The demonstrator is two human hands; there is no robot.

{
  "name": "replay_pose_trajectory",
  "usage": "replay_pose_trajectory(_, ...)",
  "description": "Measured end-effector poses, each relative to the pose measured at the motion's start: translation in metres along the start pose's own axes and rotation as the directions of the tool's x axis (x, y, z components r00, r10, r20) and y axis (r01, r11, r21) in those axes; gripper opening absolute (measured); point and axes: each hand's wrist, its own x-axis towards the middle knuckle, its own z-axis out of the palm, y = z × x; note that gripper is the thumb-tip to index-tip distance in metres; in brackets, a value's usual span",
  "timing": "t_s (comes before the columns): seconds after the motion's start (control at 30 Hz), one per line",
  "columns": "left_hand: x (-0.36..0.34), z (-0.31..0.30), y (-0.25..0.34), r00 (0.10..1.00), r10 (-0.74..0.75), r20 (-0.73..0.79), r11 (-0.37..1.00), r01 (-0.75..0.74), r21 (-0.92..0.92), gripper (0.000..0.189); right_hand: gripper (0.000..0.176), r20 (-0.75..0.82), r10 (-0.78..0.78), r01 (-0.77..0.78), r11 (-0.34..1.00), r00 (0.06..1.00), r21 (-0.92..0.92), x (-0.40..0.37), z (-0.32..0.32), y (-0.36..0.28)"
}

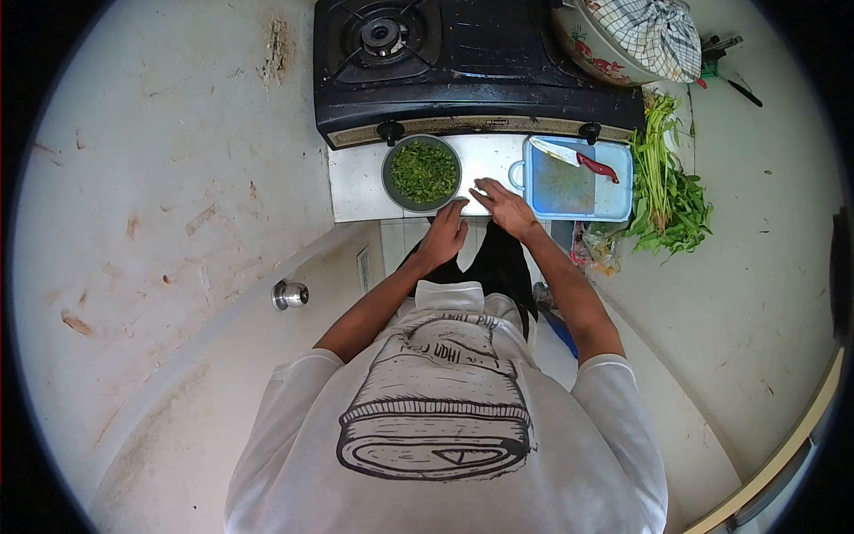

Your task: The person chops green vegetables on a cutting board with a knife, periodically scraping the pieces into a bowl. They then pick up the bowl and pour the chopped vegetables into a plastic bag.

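Observation:
My left hand [444, 233] is at the counter's front edge, just below a round grey bowl [386, 178] of chopped green leaves [423, 173]. Its fingers are apart and hold nothing that I can see. To its right, my right hand [504, 208] reaches over the edge of the white counter [360, 210], fingers spread and empty, between the bowl and a blue cutting board [587, 216]. A knife [569, 157] with a red handle lies across the top of the board.
Behind the counter stands a black gas stove [480, 80], with a large cloth-covered pot [583, 44] at its right. Leafy green stems [663, 187] lie right of the board. A door knob [290, 295] is at the lower left.

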Motion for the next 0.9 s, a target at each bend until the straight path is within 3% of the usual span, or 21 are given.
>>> replay_pose_trajectory(0.13,0.001,-0.001,0.001,1.0,0.002,0.003,1.0,-0.002,0.012,0.045,0.058,0.049,0.028,-0.027,0.999,0.998,-0.021,-0.003,0.003,0.002)
replay_pose_trajectory(0.33,0.002,-0.003,0.002,1.0,-0.007,0.01,1.0,0.008,-0.018,0.046,0.047,-0.045,0.042,-0.046,0.996,0.998,-0.078,0.0,0.022,0.001)
replay_pose_trajectory(0.53,0.003,-0.005,0.004,0.999,-0.035,0.029,0.999,0.035,-0.021,0.046,0.036,-0.085,0.18,-0.181,0.983,0.98,-0.004,0.008,0.02,-0.016)
replay_pose_trajectory(0.6,0.002,-0.005,0.004,1.0,-0.018,0.014,1.0,0.018,-0.023,0.045,0.031,-0.186,0.263,-0.255,0.965,0.947,0.066,0.014,0.018,-0.021)
replay_pose_trajectory(0.67,0.001,-0.006,0.004,1.0,-0.012,0.007,1.0,0.012,-0.025,0.044,0.025,-0.304,0.389,-0.347,0.92,0.87,0.185,0.019,0.013,-0.021)
replay_pose_trajectory(0.73,0.0,-0.008,0.002,1.0,-0.02,0.009,0.999,0.02,-0.025,0.043,0.018,-0.411,0.551,-0.426,0.83,0.726,0.361,0.03,0.009,-0.016)
replay_pose_trajectory(0.8,-0.002,-0.009,0.0,1.0,-0.025,-0.007,0.999,0.025,-0.026,0.043,0.013,-0.313,0.789,-0.44,0.57,0.528,0.694,0.041,0.002,-0.016)
replay_pose_trajectory(0.87,-0.002,-0.009,0.0,0.999,-0.023,-0.023,0.999,0.022,-0.024,0.042,0.013,-0.067,0.933,-0.432,0.227,0.355,0.873,0.051,-0.021,-0.023)
replay_pose_trajectory(0.9,-0.003,-0.009,0.001,0.999,-0.02,-0.031,1.0,0.019,-0.02,0.042,0.013,-0.077,0.914,-0.369,0.237,0.398,0.899,0.055,-0.019,-0.024)
